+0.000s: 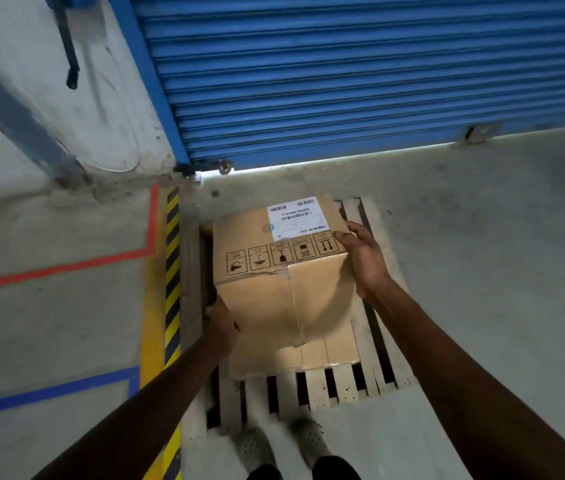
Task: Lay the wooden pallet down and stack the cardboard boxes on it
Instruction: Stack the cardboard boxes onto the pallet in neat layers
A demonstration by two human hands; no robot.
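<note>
A wooden pallet [322, 389] lies flat on the concrete floor in front of me. I hold a brown cardboard box [274, 271] with a white label and handling symbols above it, tilted. My left hand [220, 322] grips the box's lower left edge. My right hand [360, 258] presses against its right side near the top. Below the held box, another cardboard box [329, 351] rests on the pallet, mostly hidden.
A closed blue roller shutter [360, 74] stands just beyond the pallet. Yellow-black hazard tape [172, 271] runs along the pallet's left side, with red and blue floor lines further left. My feet [281, 445] stand at the pallet's near edge.
</note>
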